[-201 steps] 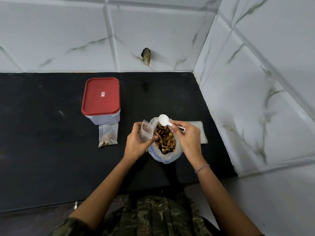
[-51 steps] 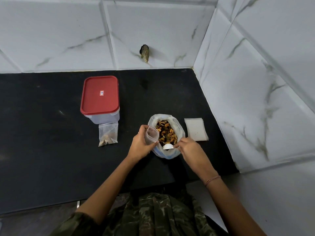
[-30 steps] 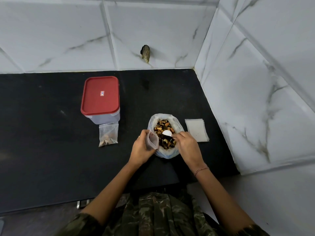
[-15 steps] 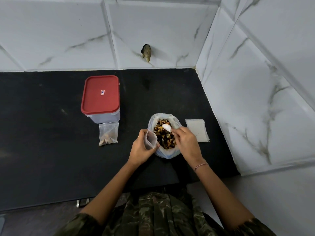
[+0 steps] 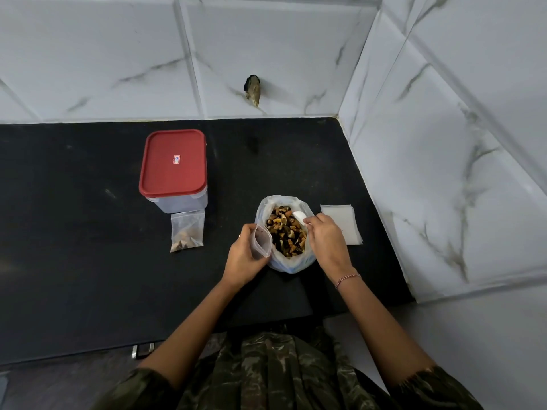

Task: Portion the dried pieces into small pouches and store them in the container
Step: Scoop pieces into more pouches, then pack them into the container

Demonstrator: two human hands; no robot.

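A white plastic bag [image 5: 291,263] full of brown dried pieces [image 5: 285,235] stands open on the black counter [image 5: 88,261]. My left hand [image 5: 242,258] grips a small clear pouch [image 5: 262,240] with its mouth open, just left of the bag. My right hand [image 5: 324,241] pinches the handle of a white spoon [image 5: 299,216], whose bowl sits over the bag's far right rim. A filled pouch [image 5: 187,230] lies flat in front of the container [image 5: 174,176], a clear tub with its red lid on.
A stack of flat unfilled pouches [image 5: 340,223] lies right of the bag. White marble-tiled walls [image 5: 444,173] close the counter at the back and right. A dark chipped hole [image 5: 252,89] marks the back wall. The counter's front edge is near my body.
My right hand has swung the spoon from the bag's near rim up through the dried pieces to its far right side. The left hand has kept the pouch beside the bag.
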